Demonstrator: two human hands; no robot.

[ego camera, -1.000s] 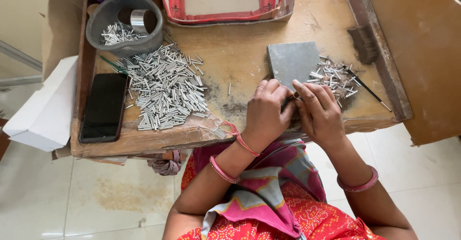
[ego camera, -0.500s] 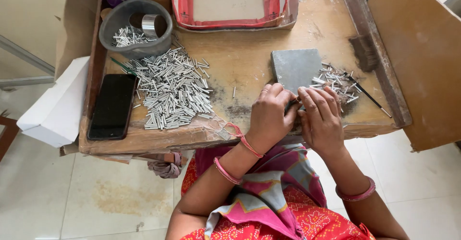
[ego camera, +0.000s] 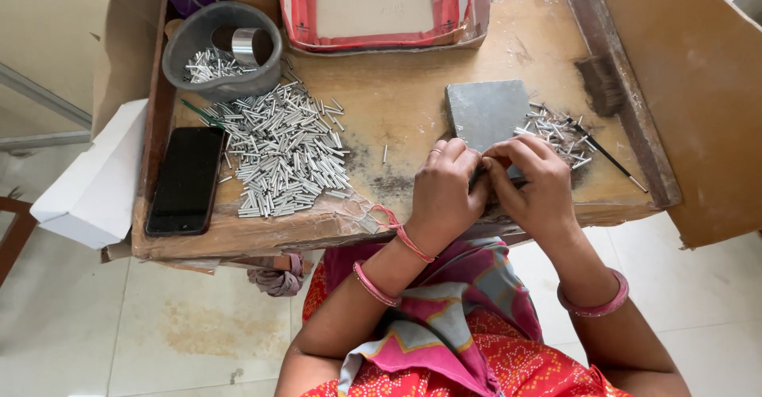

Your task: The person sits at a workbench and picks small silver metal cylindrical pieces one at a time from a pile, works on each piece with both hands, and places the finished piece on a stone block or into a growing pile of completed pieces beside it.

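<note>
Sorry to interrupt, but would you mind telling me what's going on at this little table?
A person sits at a worn wooden table, both hands together at the near edge of a grey slab. The left hand and right hand pinch something small between the fingertips; what it is cannot be made out. A big heap of short metal tubes lies to the left, a smaller heap to the right, and a black phone at the table's edge.

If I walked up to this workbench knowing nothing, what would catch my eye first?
Probably the big heap of small silver tubes spread over the left half of the worn wooden table, with more in the grey bowl behind it. Next, the left hand and right hand pressed close together at the near edge, working over something small against a grey slab. A black phone lies at far left.
</note>
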